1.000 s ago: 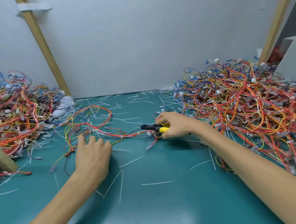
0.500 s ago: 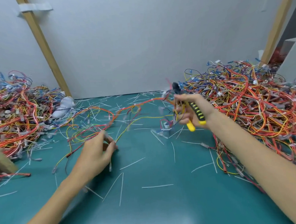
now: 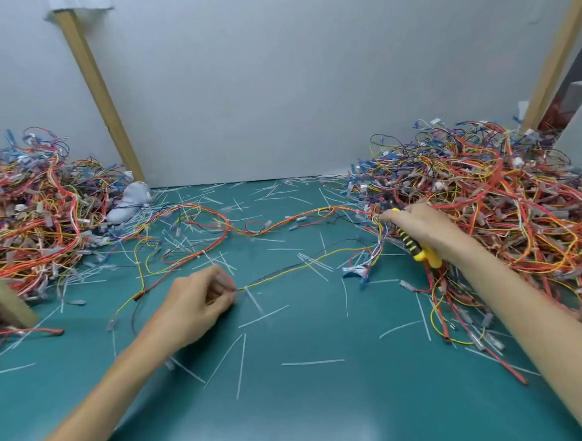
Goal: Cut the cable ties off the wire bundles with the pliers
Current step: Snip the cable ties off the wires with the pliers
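Note:
A loose wire bundle [image 3: 276, 221] of red, orange and yellow wires stretches across the green mat [image 3: 309, 404] between my hands. My left hand [image 3: 199, 302] pinches a thin yellow and black strand of it near the mat's middle. My right hand [image 3: 418, 227] grips the yellow-and-black pliers [image 3: 416, 249] and holds the bundle's right end at the edge of the right pile. The pliers' jaws are hidden behind my fingers and the wires.
A big tangled wire pile [image 3: 505, 209] fills the right side, another wire pile [image 3: 29, 213] the left. Cut white cable ties [image 3: 312, 362] lie scattered over the mat. A white cloth lump [image 3: 130, 201] sits by the slanted wooden post [image 3: 97, 92]. A grey wall closes the back.
My right hand has swung right and down with the pliers toward the right pile, pulling the bundle out long. My left hand has closed on a thin strand and stayed near the middle.

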